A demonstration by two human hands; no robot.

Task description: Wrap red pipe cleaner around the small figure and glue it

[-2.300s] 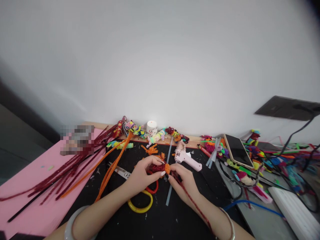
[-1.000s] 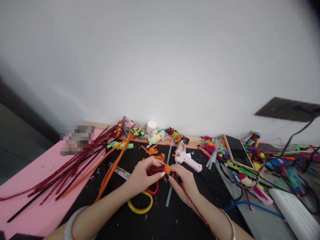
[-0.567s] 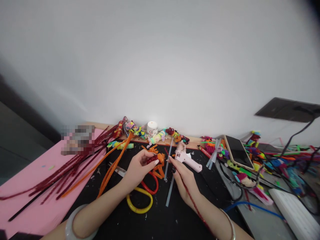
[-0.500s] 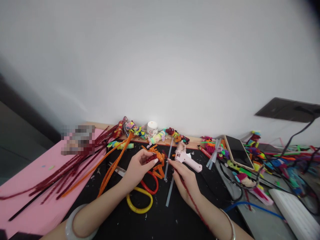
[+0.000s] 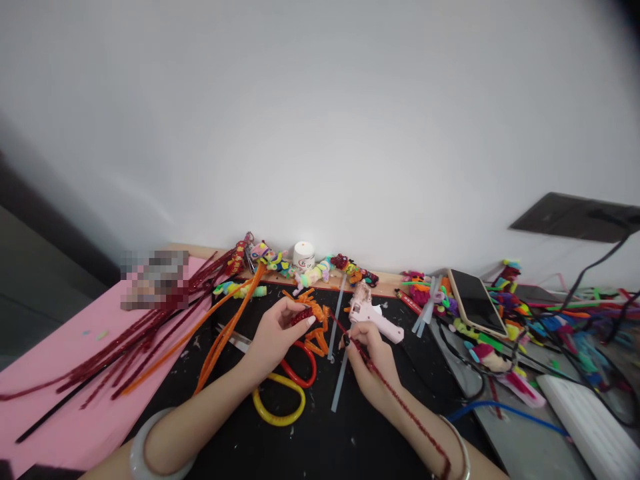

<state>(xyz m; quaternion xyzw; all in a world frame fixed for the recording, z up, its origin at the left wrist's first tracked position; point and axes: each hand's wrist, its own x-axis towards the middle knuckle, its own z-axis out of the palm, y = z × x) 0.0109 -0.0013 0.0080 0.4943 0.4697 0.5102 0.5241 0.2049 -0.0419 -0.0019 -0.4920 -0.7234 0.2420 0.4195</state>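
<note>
My left hand (image 5: 281, 328) pinches a small dark red sparkly coil (image 5: 301, 317) beside short orange pipe cleaner pieces (image 5: 316, 341). To its right, my right hand (image 5: 367, 353) has its fingers closed on a long red pipe cleaner (image 5: 400, 400), whose tail runs back over my right forearm. The free front end of that strand points toward the coil. Scissors with a yellow handle loop (image 5: 279, 420) and a red one lie under and beside my left wrist. A pale pink glue gun (image 5: 375, 319) rests just beyond my right hand.
Red pipe cleaners (image 5: 145, 333) spread over a pink sheet (image 5: 45, 400) on the left. Clear glue sticks (image 5: 339, 383) lie between my hands. Behind are a white cup (image 5: 304, 255) and colourful figures. On the right are a phone (image 5: 477, 303), cables and a white power strip (image 5: 590, 423).
My right hand has moved slightly right and its fingers have curled more around the red pipe cleaner. More of the strand shows over my forearm. My left hand is almost unmoved.
</note>
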